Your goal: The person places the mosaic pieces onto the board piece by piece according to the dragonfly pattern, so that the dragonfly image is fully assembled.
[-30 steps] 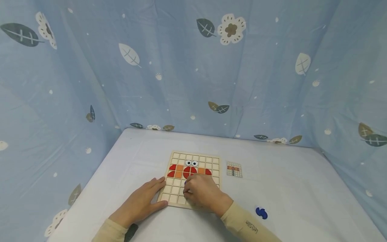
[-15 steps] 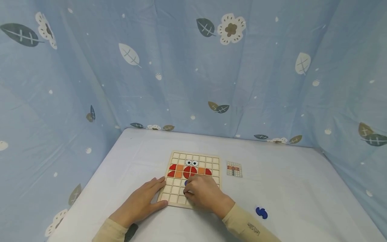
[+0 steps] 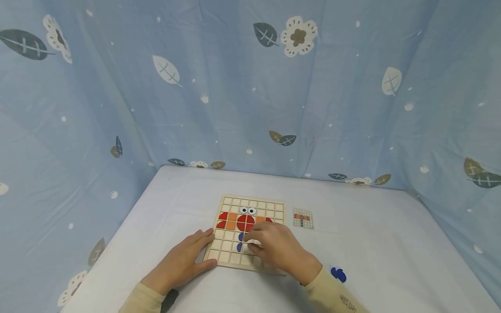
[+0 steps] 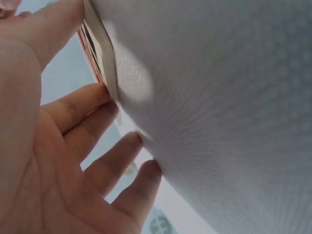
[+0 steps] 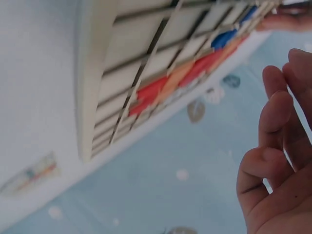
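A square wooden grid board (image 3: 228,201) lies on the white table. Red quarter-round pieces (image 3: 245,223), orange squares (image 3: 232,221) and two round eye pieces (image 3: 248,211) sit in its cells. Lower down are blue pieces (image 3: 239,247), partly hidden by the right hand. My left hand (image 3: 188,259) rests at the board's left edge, fingers and thumb extended; in the left wrist view the fingertips touch the board's side. Over the lower middle cells hovers my right hand (image 3: 279,245), fingers loosely bent. Nothing shows between those fingers (image 5: 275,112) in the right wrist view.
A small pattern card (image 3: 303,218) lies right of the board. Loose dark blue pieces (image 3: 338,274) lie near the right forearm. Behind the table hangs a blue curtain (image 3: 223,87) with leaves and flowers.
My right hand has shifted to the right and come off the blue pieces, so more of them shows. It now covers part of the red piece at right. The left hand has stayed put.
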